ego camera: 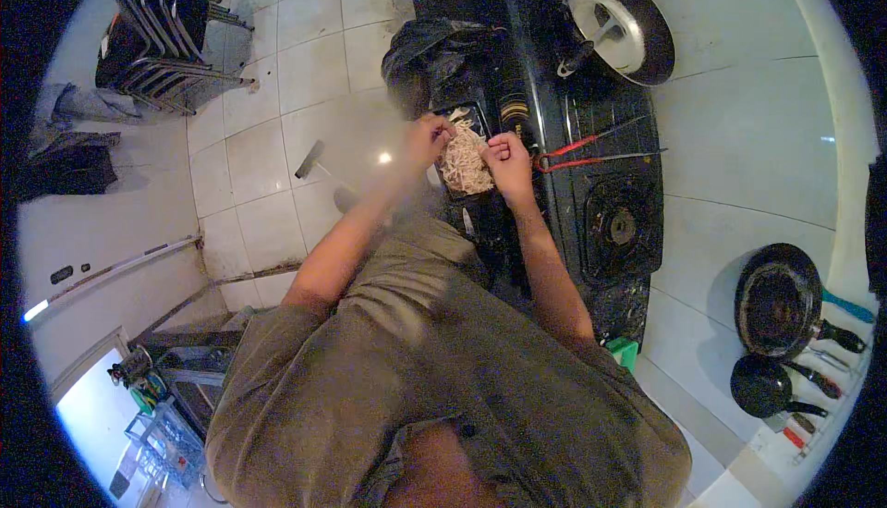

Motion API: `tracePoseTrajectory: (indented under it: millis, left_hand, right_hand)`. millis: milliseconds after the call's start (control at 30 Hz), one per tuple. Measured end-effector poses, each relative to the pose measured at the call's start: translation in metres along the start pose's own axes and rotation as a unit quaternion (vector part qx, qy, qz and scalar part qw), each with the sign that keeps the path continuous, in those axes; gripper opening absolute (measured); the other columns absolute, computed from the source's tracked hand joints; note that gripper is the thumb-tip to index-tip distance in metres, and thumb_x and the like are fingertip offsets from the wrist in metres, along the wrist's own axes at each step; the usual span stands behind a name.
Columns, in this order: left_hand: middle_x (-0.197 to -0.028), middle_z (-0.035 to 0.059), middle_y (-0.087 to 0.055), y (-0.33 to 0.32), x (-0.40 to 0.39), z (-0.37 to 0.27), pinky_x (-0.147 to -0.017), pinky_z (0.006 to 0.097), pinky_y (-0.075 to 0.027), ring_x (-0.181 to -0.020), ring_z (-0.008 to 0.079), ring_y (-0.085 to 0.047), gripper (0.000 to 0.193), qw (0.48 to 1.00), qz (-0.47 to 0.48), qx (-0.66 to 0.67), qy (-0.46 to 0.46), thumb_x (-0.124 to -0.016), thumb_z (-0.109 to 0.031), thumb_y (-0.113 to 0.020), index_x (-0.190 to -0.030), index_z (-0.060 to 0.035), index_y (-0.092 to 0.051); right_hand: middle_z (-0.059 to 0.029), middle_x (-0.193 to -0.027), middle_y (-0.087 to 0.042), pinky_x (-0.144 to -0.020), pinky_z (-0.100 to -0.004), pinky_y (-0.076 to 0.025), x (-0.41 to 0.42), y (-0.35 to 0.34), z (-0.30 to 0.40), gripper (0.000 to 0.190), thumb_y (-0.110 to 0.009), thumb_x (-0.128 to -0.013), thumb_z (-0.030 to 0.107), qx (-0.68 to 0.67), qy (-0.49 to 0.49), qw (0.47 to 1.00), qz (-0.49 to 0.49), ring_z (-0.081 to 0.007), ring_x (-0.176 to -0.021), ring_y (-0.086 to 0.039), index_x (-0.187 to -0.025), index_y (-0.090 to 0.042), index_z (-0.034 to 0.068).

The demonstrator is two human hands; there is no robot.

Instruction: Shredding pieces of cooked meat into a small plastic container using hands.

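Observation:
A heap of pale shredded food (pixel 466 165), its exact kind unclear, lies on a black tray (pixel 478 118) at the stove's near edge. At the heap's upper left, my left hand (pixel 431 138) has its fingertips drawn together on the strands. My right hand (pixel 510 158) pinches at the right side of the same heap, thumb against curled fingers. What small piece sits between the fingertips is too fine to make out. A blurred patch veils part of my left wrist and forearm.
Red-handled tongs (pixel 572 153) lie on the black stove (pixel 596 182) right of my hand. Beyond are a black plastic bag (pixel 433 57) and a frying pan (pixel 655 43) with a utensil inside. Pans (pixel 779 300) hang on the right wall; stacked chairs (pixel 159 22) stand far left.

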State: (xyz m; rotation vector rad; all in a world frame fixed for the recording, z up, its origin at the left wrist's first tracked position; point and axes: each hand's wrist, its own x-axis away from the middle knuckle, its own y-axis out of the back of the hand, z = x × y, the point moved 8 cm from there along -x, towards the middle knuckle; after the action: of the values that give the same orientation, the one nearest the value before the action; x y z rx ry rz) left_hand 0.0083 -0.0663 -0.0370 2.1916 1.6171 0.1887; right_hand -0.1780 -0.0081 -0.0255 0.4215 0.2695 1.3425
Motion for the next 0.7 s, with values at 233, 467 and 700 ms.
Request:
tracePoseTrajectory:
  millis: [233,467,700]
  left_hand:
    - [-0.089,0.0116,-0.062,0.008,-0.013,0.001,-0.076,0.043,-0.047,-0.084,0.029,-0.06,0.017,0.988,-0.037,-0.149,0.006,-0.081,-0.021,-0.065,-0.091,-0.0077,-0.066]
    - [-0.099,0.0101,-0.062,-0.008,-0.022,-0.025,-0.087,0.0487,-0.04,-0.098,0.0296,-0.056,0.024,0.93,0.025,-0.366,0.019,-0.081,-0.026,-0.065,-0.099,-0.01,-0.062]
    - [-0.099,0.0098,-0.064,-0.005,-0.029,-0.041,-0.081,0.045,-0.042,-0.096,0.0289,-0.059,0.024,0.889,-0.007,-0.457,-0.02,-0.079,-0.019,-0.062,-0.1,-0.0088,-0.061]
  right_hand:
    - [0.0015,-0.077,-0.056,-0.06,-0.021,-0.044,0.003,0.004,0.01,0.011,-0.065,-0.085,0.004,-0.055,0.002,0.998,-0.015,-0.0055,-0.065,-0.05,-0.095,-0.059,0.003]
    - [0.0014,-0.081,-0.056,-0.062,-0.0192,-0.043,0.011,-0.011,0.014,0.018,-0.067,-0.084,0.003,-0.066,0.033,0.997,0.0,-0.0043,-0.067,-0.048,-0.1,-0.059,0.002]
    - [0.0023,-0.078,-0.058,-0.063,-0.0197,-0.043,0.021,-0.009,0.057,0.008,-0.061,-0.089,0.003,-0.096,-0.039,0.994,0.019,-0.0041,-0.067,-0.048,-0.097,-0.059,0.002]
